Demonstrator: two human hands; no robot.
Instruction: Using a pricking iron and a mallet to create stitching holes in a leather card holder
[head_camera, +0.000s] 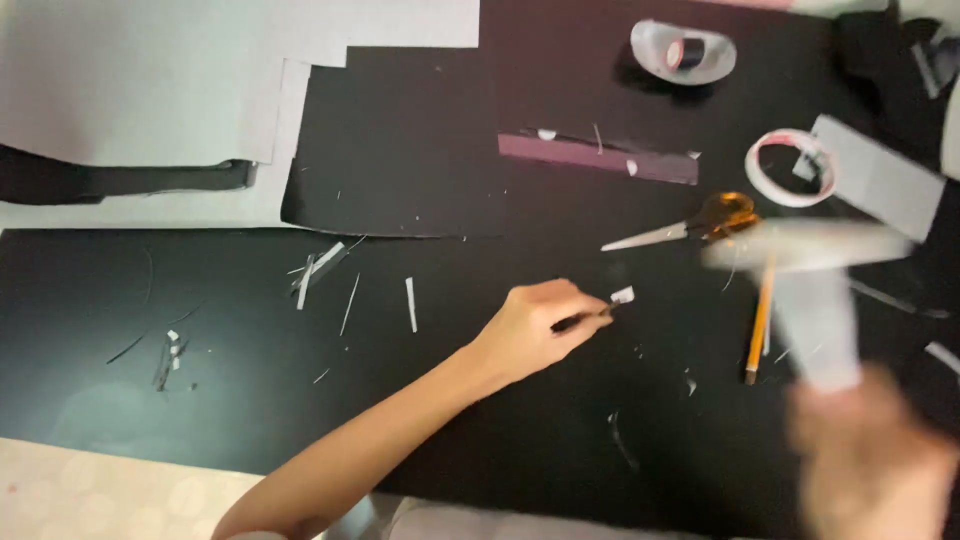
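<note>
On black card (200, 400), the left hand (530, 330) pinches a small dark strip (585, 318); it should be held flat. The blurred right hand (870, 460) grips a white T-shaped piece (815, 290).

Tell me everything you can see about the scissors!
The scissors lie flat on the black sheet, right of the middle. They have orange loop handles and pale, metal-looking blades, shut together and pointing left. A blurred white piece held by the right hand covers part of the handles. A yellow pencil lies just below them. The left hand is near but apart.
</note>
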